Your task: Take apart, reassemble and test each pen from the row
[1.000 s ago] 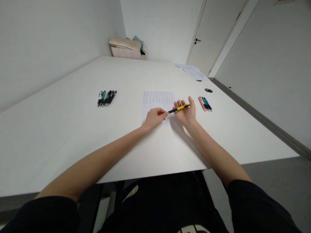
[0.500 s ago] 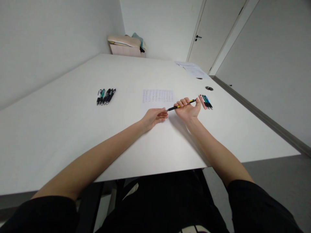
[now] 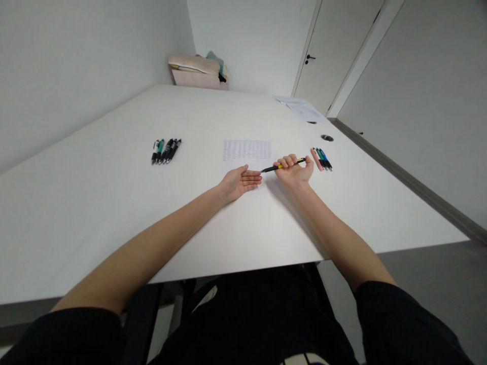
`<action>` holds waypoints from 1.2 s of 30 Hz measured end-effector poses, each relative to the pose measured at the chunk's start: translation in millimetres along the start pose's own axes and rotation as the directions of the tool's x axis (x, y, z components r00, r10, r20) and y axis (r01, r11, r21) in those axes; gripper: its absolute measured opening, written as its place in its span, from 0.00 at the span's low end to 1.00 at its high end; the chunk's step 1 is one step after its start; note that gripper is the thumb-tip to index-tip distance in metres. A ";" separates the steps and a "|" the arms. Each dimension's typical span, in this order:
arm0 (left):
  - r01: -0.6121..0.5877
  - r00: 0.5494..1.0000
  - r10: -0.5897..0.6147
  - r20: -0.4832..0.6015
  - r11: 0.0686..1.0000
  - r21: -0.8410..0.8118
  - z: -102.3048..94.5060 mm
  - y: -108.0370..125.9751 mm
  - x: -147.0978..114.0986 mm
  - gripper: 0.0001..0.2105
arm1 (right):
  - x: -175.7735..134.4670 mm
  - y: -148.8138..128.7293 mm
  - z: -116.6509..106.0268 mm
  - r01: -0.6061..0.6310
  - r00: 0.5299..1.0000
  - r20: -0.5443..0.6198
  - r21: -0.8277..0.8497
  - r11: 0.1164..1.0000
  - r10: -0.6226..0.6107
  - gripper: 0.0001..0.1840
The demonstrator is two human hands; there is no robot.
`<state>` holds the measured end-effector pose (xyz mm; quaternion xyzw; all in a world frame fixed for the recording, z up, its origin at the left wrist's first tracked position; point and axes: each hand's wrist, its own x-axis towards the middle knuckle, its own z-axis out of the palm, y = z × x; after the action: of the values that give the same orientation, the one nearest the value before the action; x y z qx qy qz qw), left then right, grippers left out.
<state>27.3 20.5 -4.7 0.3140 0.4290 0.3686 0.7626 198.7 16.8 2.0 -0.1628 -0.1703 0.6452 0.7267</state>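
Note:
A black and yellow pen lies across the fingers of my right hand, which is closed around its barrel. Its tip points left, towards my left hand. That hand is open, palm up, with the thumb lifted and the fingers stretched out, their ends right by the pen tip. Whether they touch it I cannot tell. Below and behind both hands is a printed sheet of paper with rows of small text. Just right of my right hand lie several pens in pink, green, black and blue.
On the left of the white table several more pens, mostly black, lie side by side. Papers rest at the far right, near a round table fitting. Behind the table stands a box with cloths.
My left thumb and fingers have opened from a pinch at the pen tip into a flat, spread hand. My right hand still holds the pen in nearly the same place.

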 end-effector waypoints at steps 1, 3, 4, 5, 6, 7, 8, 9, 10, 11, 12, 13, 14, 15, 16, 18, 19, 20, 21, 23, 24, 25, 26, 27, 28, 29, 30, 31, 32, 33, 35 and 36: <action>0.001 1.000 -0.001 -0.003 1.000 0.001 0.3 0.0 -0.2 0.20 | -0.2 0.1 0.3 0.001 1.000 -0.001 -0.002 1.000 -0.001 0.22; 0.000 1.000 0.000 -0.004 1.000 0.000 0.9 0.0 -0.7 0.20 | -0.7 0.6 1.1 0.005 1.000 -0.002 -0.012 1.000 -0.005 0.22; 0.000 1.000 0.000 -0.003 1.000 -0.003 1.2 0.0 -0.9 0.20 | -0.8 0.9 1.4 0.009 1.000 -0.004 -0.025 1.000 -0.009 0.22; -0.002 1.000 0.002 -0.001 1.000 -0.007 1.5 0.0 -1.0 0.20 | -0.8 1.1 1.5 0.013 1.000 -0.007 -0.042 0.999 -0.013 0.22; -0.002 1.000 0.002 -0.001 1.000 -0.010 1.8 0.1 -1.1 0.20 | -0.7 1.3 1.5 0.016 1.000 -0.012 -0.063 0.998 -0.017 0.22; -0.004 1.000 0.004 -0.003 1.000 -0.012 2.0 0.1 -1.1 0.20 | -0.6 1.5 1.4 0.020 1.000 -0.017 -0.084 0.996 -0.021 0.23; -0.006 1.000 0.006 -0.005 1.000 -0.012 2.1 0.1 -1.2 0.20 | -0.4 1.6 1.2 0.023 0.999 -0.021 -0.103 0.994 -0.025 0.23; -0.007 1.000 0.006 -0.006 1.000 -0.010 2.2 0.1 -1.2 0.20 | -0.2 1.6 1.0 0.026 0.999 -0.023 -0.116 0.993 -0.029 0.23; -0.009 1.000 0.009 -0.008 1.000 -0.009 2.3 0.1 -1.3 0.20 | -0.1 1.6 0.9 0.028 0.999 -0.023 -0.121 0.992 -0.031 0.23; -0.011 1.000 0.011 -0.009 1.000 -0.008 2.3 0.0 -1.3 0.20 | 0.0 1.5 0.9 0.028 0.999 -0.020 -0.117 0.993 -0.031 0.24; -0.012 1.000 0.012 -0.011 1.000 -0.006 2.3 -0.1 -1.3 0.20 | -0.1 1.4 1.0 0.026 0.999 -0.016 -0.107 0.994 -0.028 0.24; -0.012 1.000 0.012 -0.011 1.000 -0.005 2.2 -0.2 -1.3 0.20 | -0.4 1.3 1.3 0.023 1.000 -0.012 -0.092 0.996 -0.024 0.25; -0.011 1.000 0.011 -0.012 1.000 -0.004 2.1 -0.3 -1.1 0.19 | -0.7 1.2 1.7 0.017 1.000 -0.008 -0.075 0.997 -0.018 0.25; -0.010 1.000 0.010 -0.011 1.000 -0.004 2.0 -0.4 -0.9 0.19 | -1.0 1.1 2.3 0.011 1.000 -0.005 -0.056 0.998 -0.011 0.25; -0.009 1.000 0.009 -0.010 1.000 -0.003 1.9 -0.5 -0.7 0.19 | -1.4 1.1 2.9 0.005 1.000 -0.003 -0.038 0.999 -0.005 0.26; -0.008 1.000 0.008 -0.008 1.000 -0.003 1.8 -0.6 -0.3 0.19 | -2.1 1.1 4.0 -0.009 1.000 -0.001 -0.006 1.000 0.009 0.27; -0.008 1.000 0.008 -0.009 1.000 -0.002 1.8 -0.6 -0.1 0.19 | -2.3 1.2 4.5 -0.016 1.000 0.001 0.008 1.000 0.016 0.28; -0.008 1.000 0.008 -0.011 1.000 -0.001 2.0 -0.6 -0.1 0.19 | -2.4 1.2 4.8 -0.025 1.000 0.002 0.021 0.999 0.024 0.28; -0.009 1.000 0.009 -0.014 1.000 0.000 2.2 -0.6 -0.1 0.19 | -2.4 1.2 5.1 -0.033 0.999 0.003 0.030 0.999 0.033 0.29; -0.010 1.000 0.011 -0.018 1.000 0.003 2.8 -0.4 -0.5 0.19 | -2.0 1.2 5.4 -0.048 0.999 0.001 0.041 0.998 0.048 0.30; -0.012 1.000 0.012 -0.018 1.000 0.006 3.2 -0.3 -0.7 0.19 | -1.7 1.1 5.4 -0.053 0.999 -0.003 0.042 0.998 0.053 0.30; -0.013 1.000 0.013 -0.016 1.000 0.009 3.6 -0.2 -1.0 0.19 | -1.5 1.0 5.3 -0.055 0.998 -0.008 0.039 0.998 0.055 0.31; -0.015 1.000 0.015 -0.013 1.000 0.014 4.1 -0.1 -1.3 0.19 | -1.2 0.9 5.2 -0.055 0.998 -0.016 0.033 0.998 0.055 0.31; -0.018 1.000 0.019 -0.009 1.000 0.022 4.6 -0.2 -1.5 0.19 | -1.1 0.8 5.0 -0.055 0.998 -0.023 0.025 0.998 0.055 0.31; -0.026 1.000 0.026 -0.006 0.999 0.034 5.1 -0.6 -1.7 0.20 | -1.0 0.8 4.8 -0.055 0.998 -0.029 0.014 0.998 0.055 0.32; -0.038 0.999 0.038 -0.004 0.998 0.050 5.8 -1.2 -1.9 0.19 | -0.9 0.8 4.6 -0.055 0.998 -0.033 0.003 0.998 0.056 0.32; -0.054 0.999 0.054 -0.004 0.996 0.071 6.6 -2.3 -2.1 0.19 | -0.9 0.9 4.5 -0.058 0.998 -0.035 -0.008 0.998 0.058 0.32; -0.075 0.997 0.076 -0.005 0.993 0.096 7.4 -3.7 -2.4 0.19 | -0.9 1.0 4.6 -0.061 0.998 -0.034 -0.020 0.998 0.060 0.32; -0.099 0.995 0.100 -0.005 0.987 0.125 8.3 -5.3 -2.7 0.17 | -1.0 1.1 5.0 -0.062 0.998 -0.032 -0.034 0.997 0.061 0.32; -0.125 0.992 0.127 -0.004 0.979 0.160 9.2 -7.2 -3.1 0.15 | -1.1 1.4 5.9 -0.061 0.998 -0.028 -0.053 0.997 0.060 0.32; -0.177 0.983 0.182 0.000 0.957 0.231 11.0 -10.6 -4.4 0.09 | -1.6 2.0 9.0 -0.054 0.998 -0.019 -0.111 0.992 0.052 0.31; -0.197 0.979 0.203 0.002 0.947 0.255 11.7 -11.9 -5.3 0.06 | -2.2 2.4 11.3 -0.048 0.999 -0.019 -0.152 0.987 0.046 0.30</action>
<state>39.3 7.9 -6.8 0.4464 0.4476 0.3897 0.6697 191.2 15.1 10.9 -0.2265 -0.2097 0.6460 0.6981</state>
